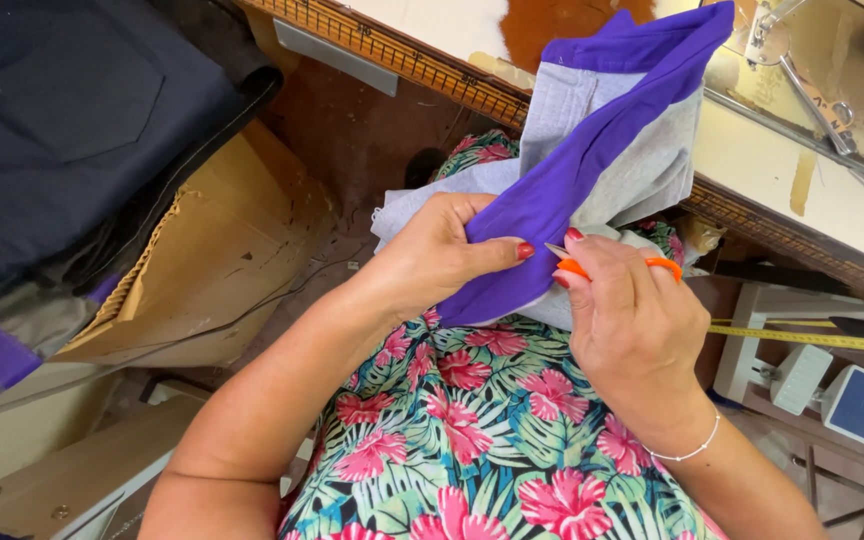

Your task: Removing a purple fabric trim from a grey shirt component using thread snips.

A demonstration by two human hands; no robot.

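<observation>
Left hand [442,250] closed, pinching the purple band [572,175] of a grey garment [642,165] held over the lap, below the table [752,150] edge. Right hand [632,320] closed around orange snips [577,265], their tip touching the band beside the left thumb. Cardboard [222,250] lies left.

The person wears a sleeveless dress [472,440] printed with pink hibiscus flowers and green palm leaves on a dark blue ground; it fills the lap just below the fingers. Both arms are bare, with no sleeves. The nails are painted red: one shows on the left hand [432,255] at the thumb tip, others on the fingers [574,236] of the right hand [637,330]. A thin bracelet [687,452] of small white beads circles the right wrist, well back from the fingers. No rings show.
</observation>
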